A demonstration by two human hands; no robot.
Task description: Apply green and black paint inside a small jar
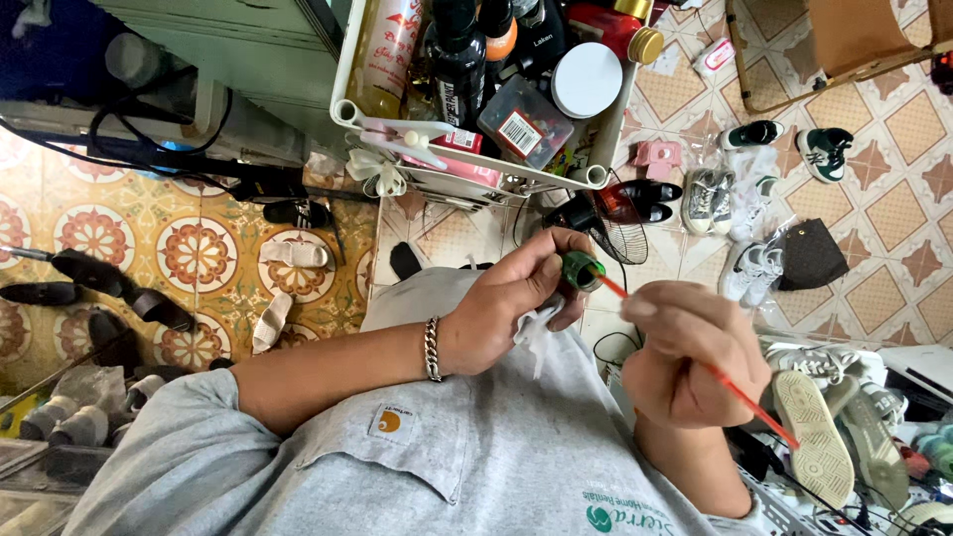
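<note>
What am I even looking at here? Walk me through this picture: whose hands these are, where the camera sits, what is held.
The camera sits on a person's head and looks down, so you see their own grey shirt and both bare hands; there is no machine.

The left hand, with a chain bracelet on its wrist, holds a small green-capped bottle and a bit of white cloth. The right hand holds a thin red brush, its tip at the bottle's mouth.

Beyond the hands stands a white rack full of bottles and jars. On the tiled floor lie many shoes, sneakers and sandals, and a small fan.
</note>
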